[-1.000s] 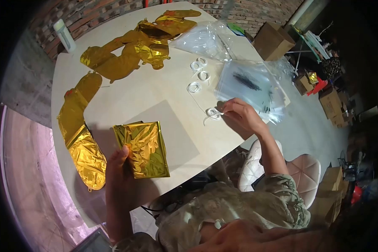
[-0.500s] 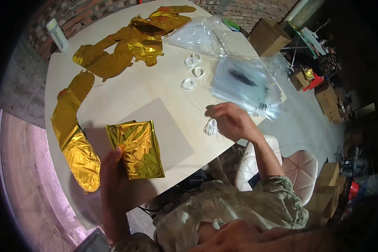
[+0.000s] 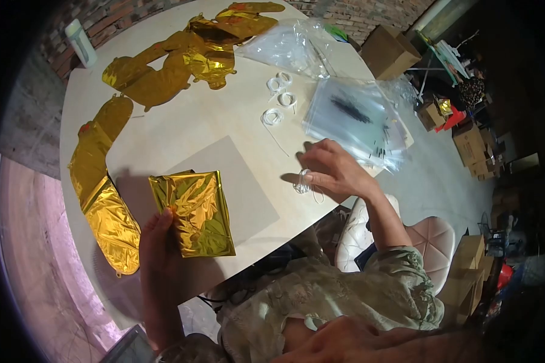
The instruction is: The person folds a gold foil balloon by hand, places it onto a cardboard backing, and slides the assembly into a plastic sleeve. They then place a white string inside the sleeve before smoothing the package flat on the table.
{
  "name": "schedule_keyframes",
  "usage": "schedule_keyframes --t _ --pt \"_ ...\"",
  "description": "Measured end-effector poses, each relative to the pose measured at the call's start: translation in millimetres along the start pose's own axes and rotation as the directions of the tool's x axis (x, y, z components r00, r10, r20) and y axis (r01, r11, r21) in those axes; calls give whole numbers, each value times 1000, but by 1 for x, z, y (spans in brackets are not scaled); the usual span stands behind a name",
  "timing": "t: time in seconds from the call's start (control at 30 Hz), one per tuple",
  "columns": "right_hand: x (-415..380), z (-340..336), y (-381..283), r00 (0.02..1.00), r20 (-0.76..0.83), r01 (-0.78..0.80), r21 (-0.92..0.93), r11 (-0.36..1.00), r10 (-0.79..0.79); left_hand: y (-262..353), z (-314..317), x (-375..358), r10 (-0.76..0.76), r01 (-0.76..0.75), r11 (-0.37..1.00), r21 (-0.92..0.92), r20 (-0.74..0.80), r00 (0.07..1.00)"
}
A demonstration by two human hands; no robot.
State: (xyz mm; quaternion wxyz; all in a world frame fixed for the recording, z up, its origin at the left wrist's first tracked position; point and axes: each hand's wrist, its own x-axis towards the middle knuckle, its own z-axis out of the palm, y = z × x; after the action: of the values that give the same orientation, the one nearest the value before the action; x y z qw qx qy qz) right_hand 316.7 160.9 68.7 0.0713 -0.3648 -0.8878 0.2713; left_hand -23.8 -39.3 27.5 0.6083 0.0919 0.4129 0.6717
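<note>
The folded foil (image 3: 194, 213) lies flat on the table (image 3: 224, 130) near its front edge, just ahead of me. My left hand (image 3: 157, 242) grips it at the lower left edge, thumb on top — that keeps the slippery sheet from unfolding or sliding. The foil overlaps the corner of a grey sheet (image 3: 236, 181) that lies flat under it like a work mat.

My right hand (image 3: 330, 172) is off to the right, fingers pinched on a small ribbon coil (image 3: 304, 181), a loose loop of it hanging just above the table edge. The hand is narrow, closed on the coil rather than spread.

Further out, three more coils (image 3: 280, 97) sit in a cluster near the table's middle, one with a tail trailing toward me, all within easy reach of the right hand. Just right of them is a stack of clear bags (image 3: 357, 121) with dark print, hanging a little over the table's edge, and behind that a looser heap of clear plastic (image 3: 290, 48). Unfolded gold balloons (image 3: 163, 66) curve round the far and left side of the table — laid out flat, apart from the folded one. A white bottle (image 3: 80, 41) stands upright at the far left edge.
</note>
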Motion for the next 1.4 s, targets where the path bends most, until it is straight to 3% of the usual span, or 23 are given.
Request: schedule_keyframes --t 0.03,0.07,0.13,0.17,0.2,0.27,0.3,0.4,0.5,0.63,0.67,0.73,0.8,0.87,0.93,0.97,1.07,1.13,1.2,1.27,1.3,1.37,1.4 --pt "1 6 5 984 -19 181 82 980 -180 1 0 0 -13 13 1000 3 24 1000" --pt "0 8 9 984 -18 176 86 981 -175 1 4 -2 -18 18 1000 5 22 1000" --pt "3 8 18 965 8 222 500 837 -261 1 15 -3 -2 2 1000 12 -51 999" --pt "2 3 32 948 72 208 597 775 -310 1 12 -2 -2 2 1000 11 -49 999" --pt "1 -5 35 948 73 208 596 776 -310 -1 8 -1 4 -4 1000 7 -39 999" --pt "3 -18 39 907 10 405 248 880 -420 -1 0 -1 16 -17 1000 -5 -31 999" --pt "3 -23 32 908 49 410 103 906 -416 -1 -2 -1 16 -16 1000 2 3 1000" --pt "4 -20 16 898 104 433 -31 901 -428 1 15 -5 13 -13 1000 17 -7 1000" --pt "12 -7 17 845 189 512 -12 859 -501 4 19 -6 -1 2 1000 28 -54 999" --pt "8 3 13 839 158 527 8 850 -521 6 15 -12 25 -25 1000 -11 46 999" --pt "5 4 10 879 118 467 -10 884 -463 7 18 -16 37 -37 999 -10 28 999" --pt "8 12 1 903 79 423 -10 906 -421 10 31 -20 60 -68 997 -41 -172 983" --pt "11 19 -6 934 -54 357 227 906 -354 13 29 -22 114 -109 993 34 -261 958" --pt "20 26 -39 944 -104 330 304 894 -313 16 25 -27 151 -161 979 -124 -85 985" --pt "31 40 -66 934 -222 343 327 881 -281 18 24 -27 167 -179 972 -154 -89 982" --pt "43 49 -69 890 -241 434 191 880 -387 19 24 -26 178 -192 963 -191 -85 980" --pt "63 83 -62 843 -164 527 59 848 -512 17 -8 -11 121 -143 949 -281 -95 988" --pt "64 76 -66 841 -139 535 73 842 -522 20 -4 -13 112 -86 938 -336 60 992" --pt "57 64 -68 901 -178 432 296 852 -395 22 -18 -8 85 -76 942 -327 14 996" --pt "52 57 -61 912 -180 404 242 882 -368 26 -21 -8 53 -28 993 -112 226 973" --pt "51 54 -57 924 -188 367 187 911 -334 24 -19 -6 56 -32 994 -109 222 973" --pt "49 53 -51 941 -158 323 161 932 -299 14 -12 1 142 -146 989 -15 -140 980" --pt "48 52 -50 957 -125 276 129 953 -260 13 -9 4 142 -144 989 -8 -140 980"
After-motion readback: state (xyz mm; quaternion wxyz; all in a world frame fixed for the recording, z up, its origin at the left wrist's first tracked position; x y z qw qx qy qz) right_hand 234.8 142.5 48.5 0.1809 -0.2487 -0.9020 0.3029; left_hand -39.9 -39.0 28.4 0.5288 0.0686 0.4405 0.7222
